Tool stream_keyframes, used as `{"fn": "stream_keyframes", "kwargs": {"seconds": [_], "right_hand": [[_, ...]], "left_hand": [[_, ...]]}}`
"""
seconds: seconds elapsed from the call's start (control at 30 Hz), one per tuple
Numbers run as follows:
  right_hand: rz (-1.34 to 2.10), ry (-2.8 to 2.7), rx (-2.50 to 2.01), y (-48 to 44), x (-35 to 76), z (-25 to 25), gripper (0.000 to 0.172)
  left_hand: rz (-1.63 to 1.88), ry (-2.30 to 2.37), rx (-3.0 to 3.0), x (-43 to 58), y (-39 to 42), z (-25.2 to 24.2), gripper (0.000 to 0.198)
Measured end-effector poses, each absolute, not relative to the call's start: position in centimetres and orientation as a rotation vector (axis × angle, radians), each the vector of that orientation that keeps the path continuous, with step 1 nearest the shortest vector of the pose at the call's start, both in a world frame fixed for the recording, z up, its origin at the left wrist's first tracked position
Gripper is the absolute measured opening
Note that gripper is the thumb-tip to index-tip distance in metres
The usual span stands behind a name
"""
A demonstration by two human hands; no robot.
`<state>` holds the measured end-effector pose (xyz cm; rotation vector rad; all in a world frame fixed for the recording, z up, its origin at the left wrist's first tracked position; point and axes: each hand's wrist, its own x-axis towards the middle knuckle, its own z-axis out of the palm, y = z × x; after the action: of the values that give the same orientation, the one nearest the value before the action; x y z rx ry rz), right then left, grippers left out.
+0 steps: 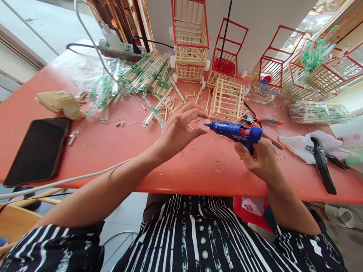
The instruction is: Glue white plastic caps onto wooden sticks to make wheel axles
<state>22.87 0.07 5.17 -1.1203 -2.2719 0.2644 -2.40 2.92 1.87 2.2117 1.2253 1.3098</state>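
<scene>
My right hand (pixel 259 156) is wrapped round the grip of a blue hot glue gun (pixel 234 130), its nozzle pointing left. Between the thumb and fingers of my left hand (pixel 185 122) is a small whitish disc (pixel 203 124), pinched at its edges. The nozzle tip meets the disc or lies just in front of it; I cannot tell which. Just beyond the glue gun stands a small open frame of pale wooden sticks (pixel 227 99). Pliers with orange and grey handles (pixel 273 139) lie partly behind the gun and my right hand.
Stick carts with red trim (pixel 190 37) line the back of the red table (pixel 113 143). Plastic-wrapped chopsticks (pixel 150 71) and stick offcuts lie at back left. A phone (pixel 36 151) is at left; a black clamp (pixel 323 164) is at right. A white cable (pixel 85 177) crosses under my left arm.
</scene>
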Motion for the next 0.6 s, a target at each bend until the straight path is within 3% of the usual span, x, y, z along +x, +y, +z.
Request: {"fn": "stream_keyframes", "kwargs": {"seconds": [0.33, 0.6], "right_hand": [[0.188, -2.288, -1.08, 0.09, 22.8, 4.82, 0.029], [0.237, -2.266, -1.131, 0.06, 22.88, 4.98, 0.035]], "left_hand": [[1.326, 1.207, 2.214, -2.39, 2.93, 1.74, 0.022], [1.3, 1.222, 2.195, -2.34, 2.84, 1.9, 0.02]]}}
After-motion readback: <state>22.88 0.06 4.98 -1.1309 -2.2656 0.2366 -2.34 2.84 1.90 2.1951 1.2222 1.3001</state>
